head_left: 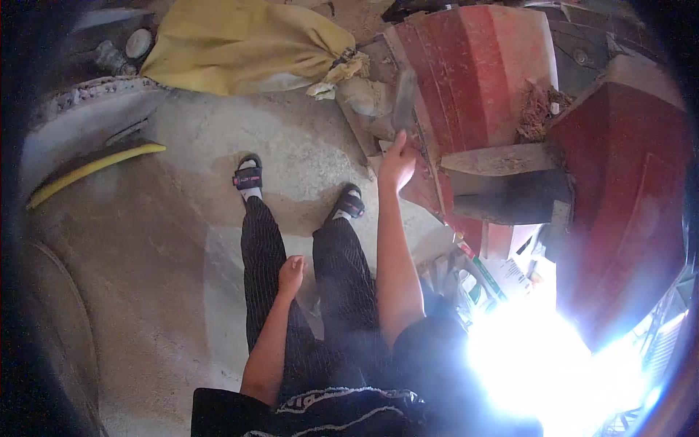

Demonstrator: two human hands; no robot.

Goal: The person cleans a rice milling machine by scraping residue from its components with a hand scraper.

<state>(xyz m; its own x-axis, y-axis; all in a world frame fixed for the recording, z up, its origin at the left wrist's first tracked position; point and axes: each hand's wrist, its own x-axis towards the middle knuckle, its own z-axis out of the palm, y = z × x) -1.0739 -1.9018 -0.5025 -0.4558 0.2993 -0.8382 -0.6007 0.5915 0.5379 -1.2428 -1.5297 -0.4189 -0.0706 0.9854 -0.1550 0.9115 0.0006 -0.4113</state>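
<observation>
The person stands on a dusty concrete floor, feet in black sandals pointing toward 12 o'clock. The right hand is stretched out ahead at about 1 o'clock, its fingers wrapped round the lower end of a grey-bladed tool. The blade stands upright above the fist, close against the edge of a big red machine; whether it touches the metal I cannot tell. The left hand hangs low beside the left thigh, fingers loosely curled in toward the palm with nothing in them.

The red machine fills the side from 1 to 4 o'clock, its panels scuffed and caked with grey. A clump of dry fibres sits on it at 2 o'clock. At 11 o'clock a yellow sack lies slumped on the floor, its tied neck pointing toward the tool. Out at 9 o'clock a yellow hose curves along the floor, well apart from both hands. Glare whites out the corner at 5 o'clock.
</observation>
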